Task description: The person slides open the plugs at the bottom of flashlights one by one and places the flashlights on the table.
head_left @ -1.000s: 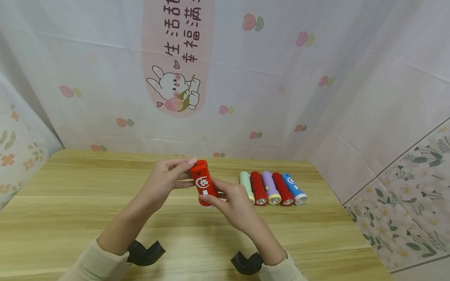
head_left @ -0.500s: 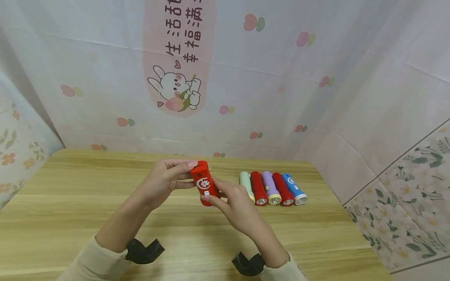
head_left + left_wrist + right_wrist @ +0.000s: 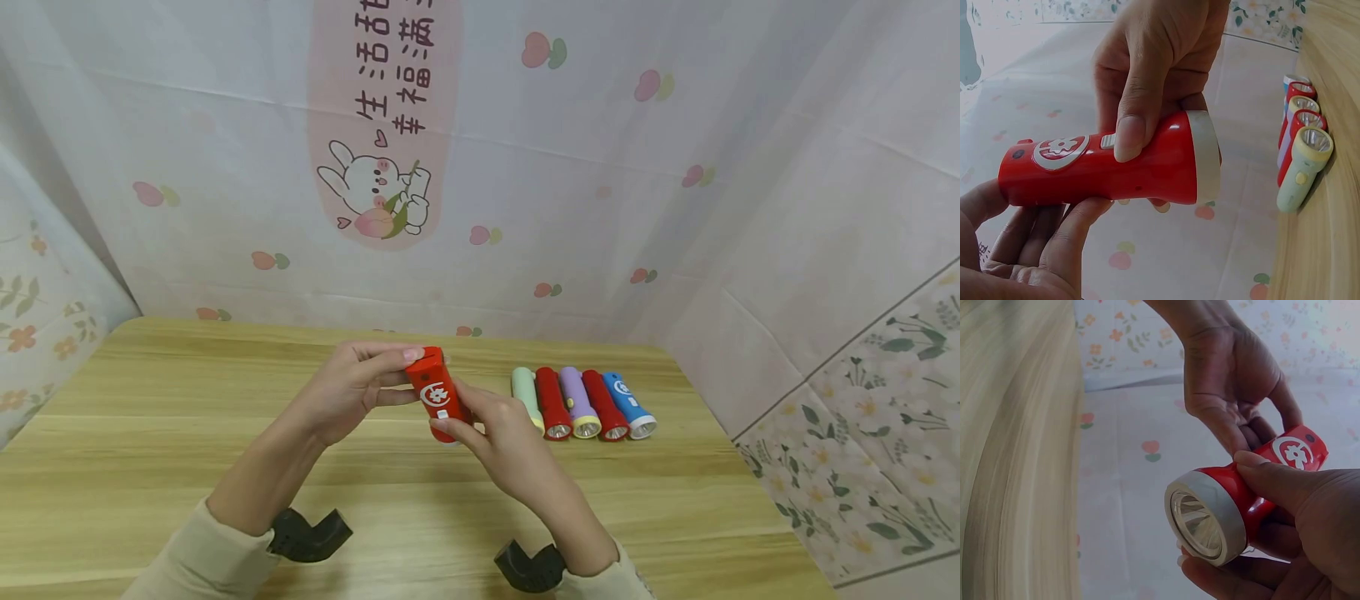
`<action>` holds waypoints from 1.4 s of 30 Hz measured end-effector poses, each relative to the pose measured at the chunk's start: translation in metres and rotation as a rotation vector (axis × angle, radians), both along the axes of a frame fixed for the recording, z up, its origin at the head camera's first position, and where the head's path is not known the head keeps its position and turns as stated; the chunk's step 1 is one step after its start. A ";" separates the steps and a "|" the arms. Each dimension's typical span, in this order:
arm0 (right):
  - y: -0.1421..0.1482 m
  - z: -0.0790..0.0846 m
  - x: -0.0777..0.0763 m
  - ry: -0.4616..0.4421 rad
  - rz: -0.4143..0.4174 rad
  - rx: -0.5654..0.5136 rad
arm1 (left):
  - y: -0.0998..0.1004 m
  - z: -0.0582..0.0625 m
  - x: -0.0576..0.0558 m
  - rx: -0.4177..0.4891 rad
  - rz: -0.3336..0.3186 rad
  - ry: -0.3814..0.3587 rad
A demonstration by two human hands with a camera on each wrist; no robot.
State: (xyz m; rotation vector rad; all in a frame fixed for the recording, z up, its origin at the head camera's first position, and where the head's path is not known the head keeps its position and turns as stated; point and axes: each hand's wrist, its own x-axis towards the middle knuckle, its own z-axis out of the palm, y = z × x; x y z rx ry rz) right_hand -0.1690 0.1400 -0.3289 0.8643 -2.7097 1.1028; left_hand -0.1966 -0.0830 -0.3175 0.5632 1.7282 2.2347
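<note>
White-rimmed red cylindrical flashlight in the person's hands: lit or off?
Looks off: in the right wrist view, the white-rimmed red cylindrical flashlight faces its dull grey reflector toward the camera, with no glow.

Glossy, smooth red plastic flashlight [image 3: 1107, 175] above a wood-grain table [image 3: 420, 517]; behind the table, matt, lightly creased cloth [image 3: 510, 167].

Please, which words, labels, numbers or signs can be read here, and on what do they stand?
"生活", read upward, on the back cloth; the next character is cut off.
"幸福满", read upward, same cloth; the rest is cut off.
Held torch: white flower-like sign, no readable letters.
Blue torch: white mark, too small.
</note>
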 end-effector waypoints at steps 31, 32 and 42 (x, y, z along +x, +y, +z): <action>-0.002 -0.001 0.000 0.037 -0.015 0.070 | 0.004 -0.003 -0.002 -0.045 0.027 -0.031; -0.002 -0.001 0.000 0.036 -0.017 0.068 | 0.004 -0.003 -0.002 -0.046 0.029 -0.032; 0.003 0.001 -0.001 0.037 -0.034 0.064 | 0.008 -0.008 -0.004 -0.018 0.000 -0.040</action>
